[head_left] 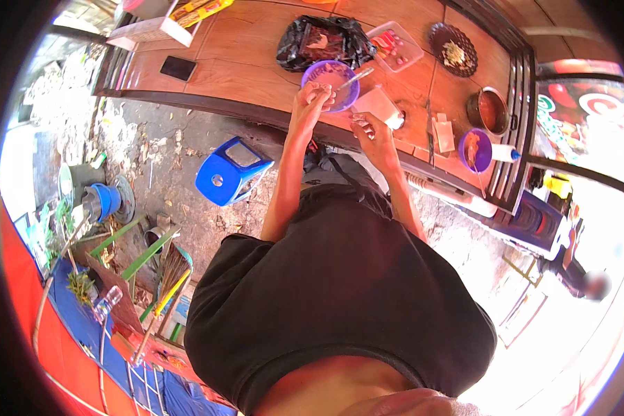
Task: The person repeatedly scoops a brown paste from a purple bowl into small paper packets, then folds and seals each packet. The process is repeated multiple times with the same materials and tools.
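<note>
At the table's near edge a purple bowl [352,97] holds a pinkish paste, and a metal utensil [365,73], perhaps a spoon, leans out over its right rim. My left hand [315,96] is over the bowl's near left side, fingers curled together with pale smears on them. Whatever those fingers pinch is too small to name. Right of the bowl, my right hand [371,132] has its fingers bent inward beside a pale, flat rectangular thing [378,105]. A small whitish bit seems to be at its fingertips, but I cannot make out what it is.
Behind the bowl lie a black plastic bag [326,43] and a clear tray [401,50]. A dark woven plate [453,50], a pot [487,111] and a second purple bowl [474,150] stand to the right. A phone [178,68] rests left; a blue stool [234,171] is on the ground.
</note>
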`<action>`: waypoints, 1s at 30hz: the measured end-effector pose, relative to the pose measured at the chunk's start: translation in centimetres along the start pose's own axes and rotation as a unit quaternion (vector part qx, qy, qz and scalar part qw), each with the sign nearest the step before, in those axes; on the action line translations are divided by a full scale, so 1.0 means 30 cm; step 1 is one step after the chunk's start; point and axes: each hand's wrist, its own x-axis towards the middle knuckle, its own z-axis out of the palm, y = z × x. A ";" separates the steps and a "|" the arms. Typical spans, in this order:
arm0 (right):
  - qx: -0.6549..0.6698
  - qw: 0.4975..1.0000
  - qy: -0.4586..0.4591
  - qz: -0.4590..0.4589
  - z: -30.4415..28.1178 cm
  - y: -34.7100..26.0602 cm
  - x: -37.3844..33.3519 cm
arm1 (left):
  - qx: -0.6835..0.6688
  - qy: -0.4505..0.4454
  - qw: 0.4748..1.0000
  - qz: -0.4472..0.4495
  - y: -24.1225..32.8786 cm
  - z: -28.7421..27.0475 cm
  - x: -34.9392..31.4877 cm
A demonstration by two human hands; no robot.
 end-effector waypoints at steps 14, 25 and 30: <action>-0.034 0.988 0.112 0.097 -0.354 0.347 -0.297 | 0.177 -0.167 0.969 0.044 -0.258 0.254 0.059; -0.040 0.999 -0.030 0.019 -0.522 0.539 -0.211 | 0.368 -0.180 0.905 0.115 -0.449 0.496 -0.003; -0.021 0.998 -0.066 -0.013 -0.534 0.612 -0.199 | 0.372 -0.092 0.909 0.163 -0.476 0.570 -0.067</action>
